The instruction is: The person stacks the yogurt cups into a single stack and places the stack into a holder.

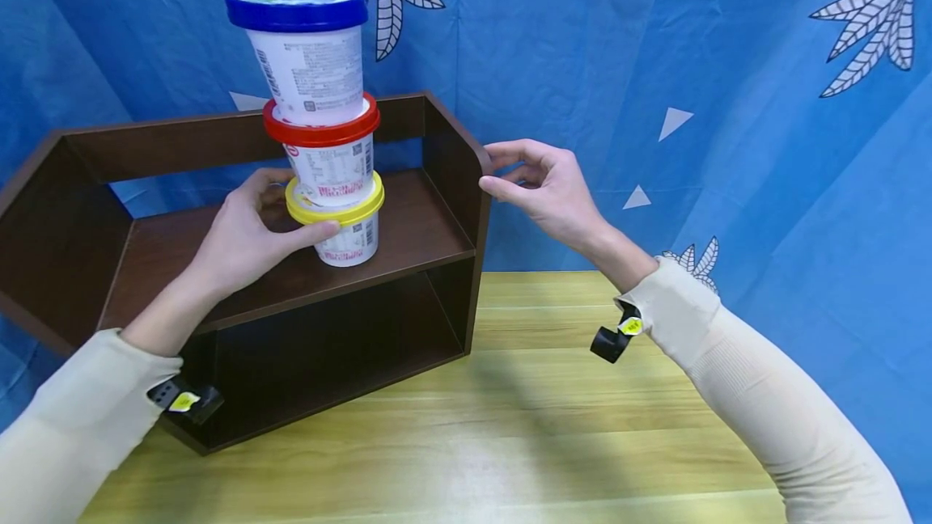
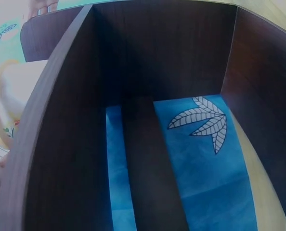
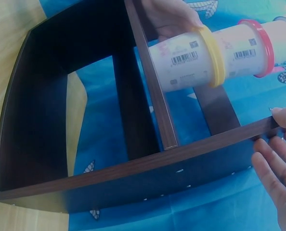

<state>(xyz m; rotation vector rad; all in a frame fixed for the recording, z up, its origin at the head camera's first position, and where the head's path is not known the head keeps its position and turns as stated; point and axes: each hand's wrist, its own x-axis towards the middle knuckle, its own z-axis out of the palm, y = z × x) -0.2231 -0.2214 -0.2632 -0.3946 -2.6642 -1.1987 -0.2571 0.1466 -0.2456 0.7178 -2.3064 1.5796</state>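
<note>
Three white paper tubs stand stacked on the upper board of a dark brown wooden shelf (image 1: pixel 429 213). The bottom one is the yellow-lidded tub (image 1: pixel 351 245), then the red-lidded tub (image 1: pixel 338 168), and the blue-lidded tub (image 1: pixel 313 75) tops the stack. My left hand (image 1: pixel 243 229) grips the yellow-lidded tub around its lid, thumb across the front and fingers behind. At the shelf's right side panel, my right hand (image 1: pixel 549 188) pinches the front edge between thumb and fingers. The right wrist view shows the tubs' barcodes and the right hand (image 3: pixel 278 168) at the panel.
The shelf stands on a light wooden table (image 1: pixel 510 427), its lower compartment (image 1: pixel 335 346) open to the front. A blue curtain (image 1: pixel 728 144) with leaf prints hangs behind. Black wrist straps (image 1: pixel 615 338) sit at both cuffs.
</note>
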